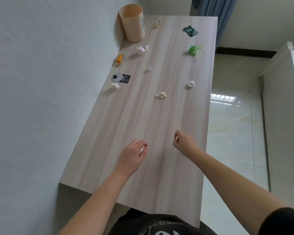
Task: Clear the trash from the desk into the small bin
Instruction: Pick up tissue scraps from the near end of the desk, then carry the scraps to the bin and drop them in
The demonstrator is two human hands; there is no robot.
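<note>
Each hand hides most of what it grips: the left hand point(133, 154) is closed on a white paper scrap point(142, 148), the right hand point(182, 143) pinches a small white bit point(176, 137). Ahead on the bench point(143, 119) lie tissue wads point(142, 49), a bottle cap point(191, 83) and a black tag point(126, 79) reading "100%". The small bin point(132, 22) stands at the far-left corner.
</note>
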